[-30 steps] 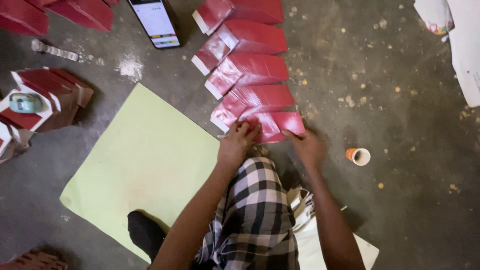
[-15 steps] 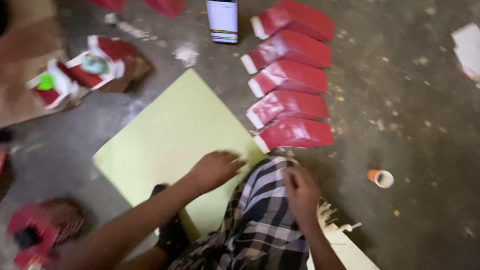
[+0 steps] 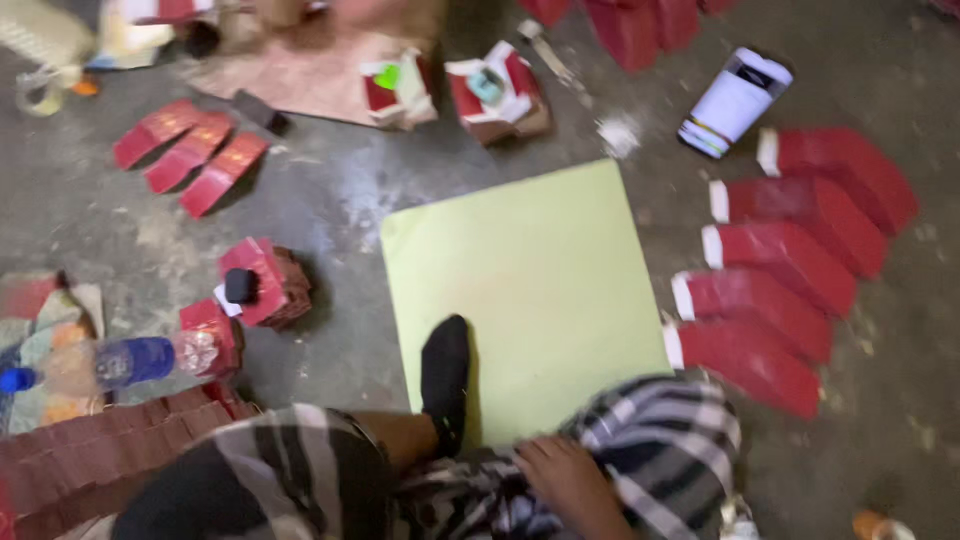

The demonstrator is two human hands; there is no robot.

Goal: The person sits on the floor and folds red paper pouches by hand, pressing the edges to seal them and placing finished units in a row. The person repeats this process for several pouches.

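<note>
My right hand (image 3: 572, 482) rests on the plaid cloth (image 3: 660, 450) over my knee at the bottom of the view, fingers loosely spread and holding nothing. My left hand is out of view. Just left of the hand, my foot in a black sock (image 3: 446, 375) stands on the near edge of a light green sheet (image 3: 520, 270) that lies flat on the grey floor. Right of the sheet, several red folded paper pieces with white ends (image 3: 790, 260) lie in a curved row.
A white and dark phone-like slab (image 3: 735, 100) lies at the top right. Three red pieces (image 3: 190, 160) and small red boxes (image 3: 265, 285) sit at left. A plastic bottle (image 3: 130, 362) and a red stack (image 3: 90, 455) are at bottom left. An orange cup (image 3: 880, 525) is at bottom right.
The view has swung to the left, so the sheet and red row now sit right of centre. My left hand has left the green sheet and gone out of view.
</note>
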